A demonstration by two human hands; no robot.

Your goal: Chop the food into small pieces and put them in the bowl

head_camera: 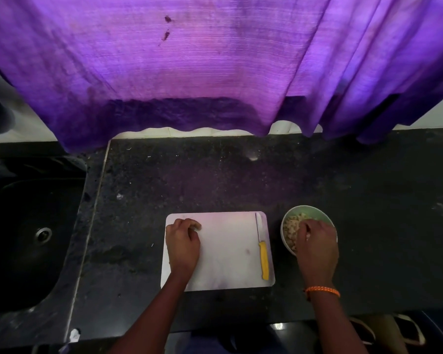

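Left hand (183,245) curled on board (228,261) left edge, pinching small bit. Right hand (316,245) over bowl (325,218), grip unclear. Knife (262,251) along right edge.

One head-worn wide-angle view looks steeply down from close above the bench (215,180), curtain (189,60) at 12 o'clock.
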